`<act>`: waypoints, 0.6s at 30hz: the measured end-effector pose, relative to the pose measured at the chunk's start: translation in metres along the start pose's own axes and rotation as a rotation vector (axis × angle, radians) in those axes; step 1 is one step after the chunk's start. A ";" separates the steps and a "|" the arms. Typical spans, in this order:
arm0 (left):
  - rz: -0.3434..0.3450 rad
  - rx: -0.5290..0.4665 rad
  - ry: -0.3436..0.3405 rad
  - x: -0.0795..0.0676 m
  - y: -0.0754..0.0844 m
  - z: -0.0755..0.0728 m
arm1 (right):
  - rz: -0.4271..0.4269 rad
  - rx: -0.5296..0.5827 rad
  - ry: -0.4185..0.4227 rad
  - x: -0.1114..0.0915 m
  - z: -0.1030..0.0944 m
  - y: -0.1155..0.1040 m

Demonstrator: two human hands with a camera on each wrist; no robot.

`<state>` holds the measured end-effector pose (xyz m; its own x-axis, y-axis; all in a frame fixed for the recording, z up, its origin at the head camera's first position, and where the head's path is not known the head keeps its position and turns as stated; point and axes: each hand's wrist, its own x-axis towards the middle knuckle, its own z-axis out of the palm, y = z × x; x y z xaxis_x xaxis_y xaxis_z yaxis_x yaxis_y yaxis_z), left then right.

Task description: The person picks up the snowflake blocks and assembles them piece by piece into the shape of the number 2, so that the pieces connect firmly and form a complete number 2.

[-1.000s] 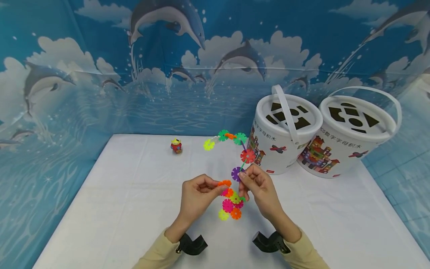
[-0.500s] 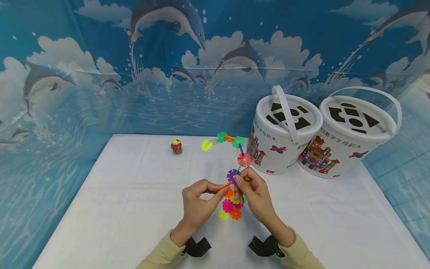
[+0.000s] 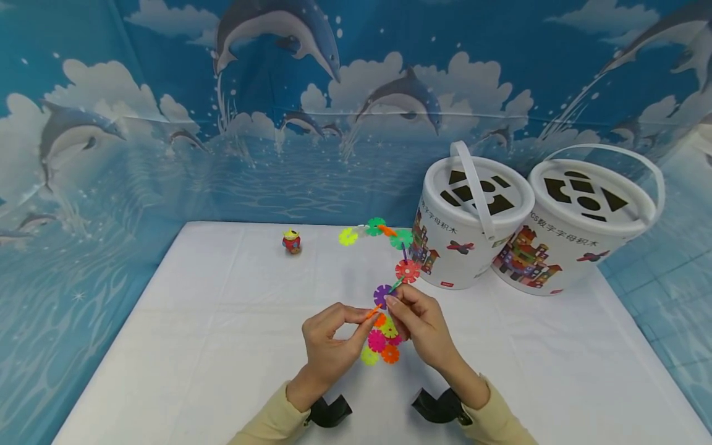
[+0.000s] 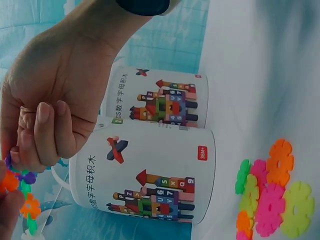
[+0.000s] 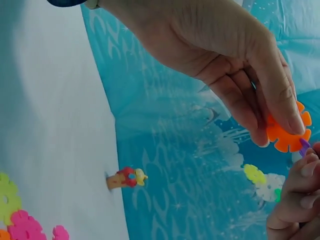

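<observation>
An orange disc (image 5: 285,136) is pinched by the left hand (image 3: 336,340), with thumb and finger closed on it. In the head view it is seen almost edge-on, so it looks like a thin orange stick. A purple disc (image 3: 381,296) is pinched by the right hand (image 3: 425,321), and part of it is covered by the fingertips. The two discs are held right up close, but it cannot be told if one is pushed into the other.

The purple disc is at the near end of a bendy chain (image 3: 408,271) of bright discs, which is curved away to a yellow disc (image 3: 348,236) at the far end. The white disc (image 3: 360,230) beside the yellow one is hard to see against the white table (image 3: 222,346).

Loose discs (image 3: 377,341) are bunched on the table below the hands, and some are partly hidden by them. In the left wrist view, the left fingers are cut off at the edge. In the right wrist view, the right hand is cut off too.

A small toy (image 3: 292,241) is stood at the back. Part of the far bucket (image 3: 547,247) is hidden by the near bucket (image 3: 456,247). Both sleeves (image 3: 272,417) are cut off at the bottom.
</observation>
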<state>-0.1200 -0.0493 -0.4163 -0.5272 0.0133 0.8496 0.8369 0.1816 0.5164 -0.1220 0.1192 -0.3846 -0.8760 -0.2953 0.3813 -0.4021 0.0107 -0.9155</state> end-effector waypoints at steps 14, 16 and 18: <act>0.029 -0.021 0.053 -0.003 -0.005 0.005 | 0.023 0.049 -0.092 0.003 -0.004 0.003; 0.022 -0.026 0.037 -0.003 -0.007 0.005 | 0.033 0.028 -0.090 0.004 -0.006 0.004; 0.006 -0.029 0.017 -0.002 -0.008 0.005 | 0.036 -0.004 -0.087 0.004 -0.008 0.005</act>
<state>-0.1262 -0.0456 -0.4229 -0.5195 -0.0022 0.8545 0.8442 0.1530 0.5137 -0.1297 0.1252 -0.3865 -0.8637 -0.3762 0.3355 -0.3720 0.0264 -0.9279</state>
